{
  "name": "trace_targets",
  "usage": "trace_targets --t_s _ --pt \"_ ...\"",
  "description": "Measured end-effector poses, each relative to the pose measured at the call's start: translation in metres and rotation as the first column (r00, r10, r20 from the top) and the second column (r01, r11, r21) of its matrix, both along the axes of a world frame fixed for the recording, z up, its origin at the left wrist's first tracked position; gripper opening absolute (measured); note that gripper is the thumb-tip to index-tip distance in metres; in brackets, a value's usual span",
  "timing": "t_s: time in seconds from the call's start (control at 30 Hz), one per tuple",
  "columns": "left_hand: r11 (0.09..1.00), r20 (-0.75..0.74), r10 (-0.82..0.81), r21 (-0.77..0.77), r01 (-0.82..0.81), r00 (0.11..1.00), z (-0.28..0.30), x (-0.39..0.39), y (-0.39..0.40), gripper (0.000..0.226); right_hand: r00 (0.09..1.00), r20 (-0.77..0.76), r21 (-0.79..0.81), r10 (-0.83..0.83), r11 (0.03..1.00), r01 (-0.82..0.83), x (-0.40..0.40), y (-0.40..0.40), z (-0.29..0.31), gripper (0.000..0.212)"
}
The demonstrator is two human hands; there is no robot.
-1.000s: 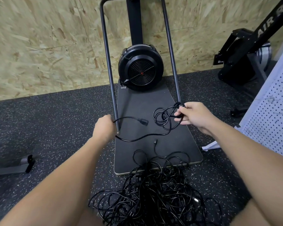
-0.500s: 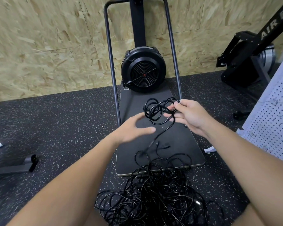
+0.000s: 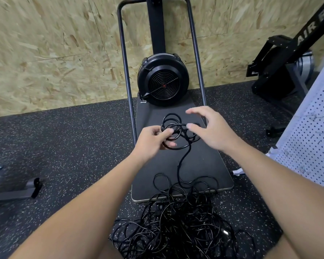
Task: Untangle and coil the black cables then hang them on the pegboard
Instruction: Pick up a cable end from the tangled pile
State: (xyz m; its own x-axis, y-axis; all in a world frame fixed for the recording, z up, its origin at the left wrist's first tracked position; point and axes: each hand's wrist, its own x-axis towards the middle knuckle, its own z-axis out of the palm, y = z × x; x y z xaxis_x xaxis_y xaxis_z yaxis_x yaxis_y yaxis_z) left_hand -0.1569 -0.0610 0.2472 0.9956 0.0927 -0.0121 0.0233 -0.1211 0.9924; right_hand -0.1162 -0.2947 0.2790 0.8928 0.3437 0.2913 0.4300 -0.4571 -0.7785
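Note:
A small coil of black cable (image 3: pixel 173 121) hangs in the air above the dark platform. My left hand (image 3: pixel 152 140) pinches its loops between thumb and fingers. My right hand (image 3: pixel 211 129) hovers just right of the coil with fingers spread and holds nothing. One strand (image 3: pixel 181 161) runs down from the coil into a big tangled pile of black cables (image 3: pixel 180 228) on the floor in front of me. The white pegboard (image 3: pixel 314 139) leans at the right edge.
A dark platform (image 3: pixel 204 165) with two upright rails and a black fan housing (image 3: pixel 163 85) stands against the wood-chip wall. A black rowing machine (image 3: pixel 281 58) sits at the back right. A grey metal foot (image 3: pixel 17 191) lies on the speckled floor at left.
The coil has passed from my right hand to my left. My left hand came in from the left and closed on the loops, and my right hand let go and spread its fingers.

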Motion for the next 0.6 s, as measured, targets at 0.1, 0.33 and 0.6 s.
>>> trace_targets --t_s 0.1,0.33,0.6 --pt "0.999 0.006 -0.021 0.037 0.021 1.0 0.001 0.0 -0.002 0.038 0.996 0.087 -0.112 0.032 0.993 -0.023 -0.007 0.009 0.001 0.016" --pt "0.997 -0.042 0.05 0.064 -0.048 0.998 -0.008 0.006 0.0 0.028 0.996 0.083 -0.23 0.015 0.973 0.005 0.001 0.007 -0.005 0.011" --pt "0.952 -0.062 0.217 0.236 -0.196 0.974 -0.023 0.027 0.017 0.017 0.96 -0.233 0.159 0.157 0.98 -0.122 0.0 0.004 -0.006 0.012"
